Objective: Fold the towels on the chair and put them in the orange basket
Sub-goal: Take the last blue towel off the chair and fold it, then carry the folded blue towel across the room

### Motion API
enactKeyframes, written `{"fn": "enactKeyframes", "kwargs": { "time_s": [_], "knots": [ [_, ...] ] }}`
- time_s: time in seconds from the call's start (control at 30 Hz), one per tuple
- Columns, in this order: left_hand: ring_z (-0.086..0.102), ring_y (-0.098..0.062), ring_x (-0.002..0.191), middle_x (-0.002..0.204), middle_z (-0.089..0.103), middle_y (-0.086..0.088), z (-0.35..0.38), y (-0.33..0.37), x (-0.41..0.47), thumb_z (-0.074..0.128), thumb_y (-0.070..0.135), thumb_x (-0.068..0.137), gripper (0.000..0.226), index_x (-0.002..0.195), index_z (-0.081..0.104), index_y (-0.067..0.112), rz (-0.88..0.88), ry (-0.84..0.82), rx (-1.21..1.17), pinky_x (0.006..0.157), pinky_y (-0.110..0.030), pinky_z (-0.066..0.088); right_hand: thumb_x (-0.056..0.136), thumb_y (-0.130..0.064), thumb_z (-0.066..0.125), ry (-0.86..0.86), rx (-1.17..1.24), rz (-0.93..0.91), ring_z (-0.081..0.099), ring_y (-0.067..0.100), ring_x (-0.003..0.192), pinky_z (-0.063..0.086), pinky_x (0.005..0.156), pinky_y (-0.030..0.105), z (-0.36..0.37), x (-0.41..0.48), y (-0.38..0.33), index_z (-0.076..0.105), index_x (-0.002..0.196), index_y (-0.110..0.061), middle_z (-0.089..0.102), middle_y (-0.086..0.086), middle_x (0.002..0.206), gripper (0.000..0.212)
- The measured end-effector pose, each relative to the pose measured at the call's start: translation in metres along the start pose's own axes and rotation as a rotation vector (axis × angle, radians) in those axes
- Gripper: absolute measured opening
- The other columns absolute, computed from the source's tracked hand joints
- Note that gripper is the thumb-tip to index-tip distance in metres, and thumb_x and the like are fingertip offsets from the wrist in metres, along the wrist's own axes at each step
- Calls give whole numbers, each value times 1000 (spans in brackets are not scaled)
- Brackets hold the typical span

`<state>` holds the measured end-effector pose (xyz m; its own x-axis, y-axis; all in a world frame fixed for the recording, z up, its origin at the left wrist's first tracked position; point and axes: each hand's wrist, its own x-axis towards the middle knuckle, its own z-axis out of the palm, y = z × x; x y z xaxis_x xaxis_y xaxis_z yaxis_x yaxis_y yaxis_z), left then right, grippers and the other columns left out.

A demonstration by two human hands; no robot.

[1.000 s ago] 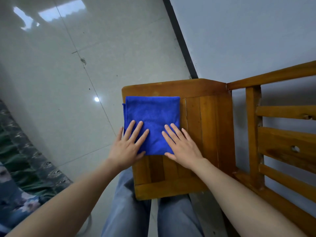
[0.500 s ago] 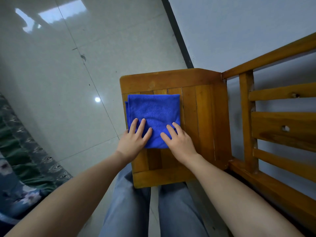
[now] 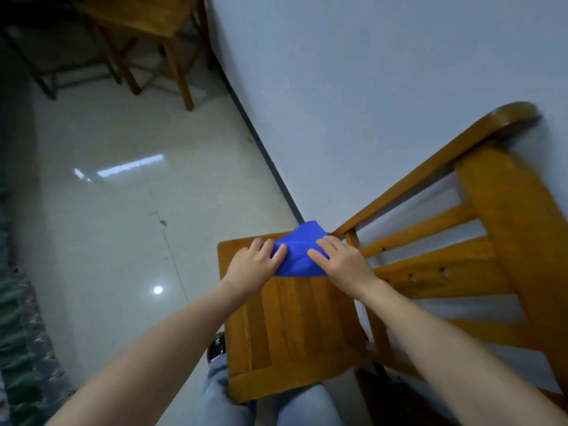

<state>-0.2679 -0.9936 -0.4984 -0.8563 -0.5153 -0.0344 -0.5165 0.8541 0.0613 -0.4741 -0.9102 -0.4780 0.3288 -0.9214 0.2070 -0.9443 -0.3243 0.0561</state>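
A folded blue towel [image 3: 299, 253] sits at the far end of the wooden chair [image 3: 295, 327] seat, its middle bunched up into a hump that rises above the seat's far edge. The left hand [image 3: 255, 265] grasps the towel's left side, fingers curled over the cloth and knuckles up. The right hand [image 3: 341, 265] grasps the right side, its fingers bent down over the fabric (the thumb is hidden underneath). The two hands are near each other, with only a strip of blue between them. The chair's slatted back [image 3: 430, 265] stands to the right against a pale wall [image 3: 368, 87]. Knees in light jeans [image 3: 301, 407] touch the seat's near edge. A wooden table [image 3: 138, 20] stands far off on the glossy tiled floor [image 3: 107, 226].
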Motion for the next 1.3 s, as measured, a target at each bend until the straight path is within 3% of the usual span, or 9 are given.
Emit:
{"fn": "enactKeyframes", "kwargs": {
  "time_s": [0.17, 0.4, 0.6, 0.9, 1.07, 1.3],
  "knots": [
    [61, -28, 68, 85, 64, -14, -125, -34, 51, 86, 6, 43, 80, 110, 41, 9, 35, 211, 135, 42, -30, 51, 58, 2, 76, 179, -149, 8, 65, 27, 74, 51, 45, 28, -104, 63, 46, 47, 101, -11, 66, 13, 83, 53],
    [58, -24, 64, 82, 62, -8, -285, -67, 85, 83, 6, 44, 77, 111, 45, 11, 57, 455, 350, 43, -27, 49, 52, 5, 76, 382, -360, 25, 65, 26, 75, 50, 43, 26, -249, 126, 72, 46, 101, -11, 65, 12, 85, 60],
    [57, -21, 62, 82, 62, -5, -367, -68, 92, 85, 10, 43, 80, 112, 44, 13, 120, 640, 427, 43, -25, 48, 51, 5, 76, 521, -528, 17, 65, 26, 75, 47, 43, 26, -330, 140, 74, 47, 101, -11, 66, 11, 85, 59],
    [57, -20, 60, 80, 62, -5, -412, -39, 81, 85, 13, 44, 79, 112, 44, 12, 153, 786, 495, 41, -25, 48, 52, 1, 80, 587, -643, -30, 66, 25, 75, 49, 42, 26, -383, 122, 76, 47, 102, -10, 67, 12, 87, 61],
    [60, -20, 60, 79, 65, -7, -413, -23, 43, 90, 20, 42, 82, 110, 44, 11, 61, 810, 558, 42, -25, 50, 50, -1, 82, 620, -575, -135, 66, 25, 74, 48, 41, 25, -383, 124, 67, 46, 102, -11, 67, 12, 87, 64],
    [61, -21, 57, 75, 65, -7, -373, 19, -49, 89, 27, 43, 80, 107, 43, 11, -197, 734, 617, 42, -23, 45, 49, -10, 88, 632, -392, -409, 65, 26, 68, 53, 43, 30, -354, 120, 27, 46, 104, -11, 67, 15, 88, 69]
  ]
}}
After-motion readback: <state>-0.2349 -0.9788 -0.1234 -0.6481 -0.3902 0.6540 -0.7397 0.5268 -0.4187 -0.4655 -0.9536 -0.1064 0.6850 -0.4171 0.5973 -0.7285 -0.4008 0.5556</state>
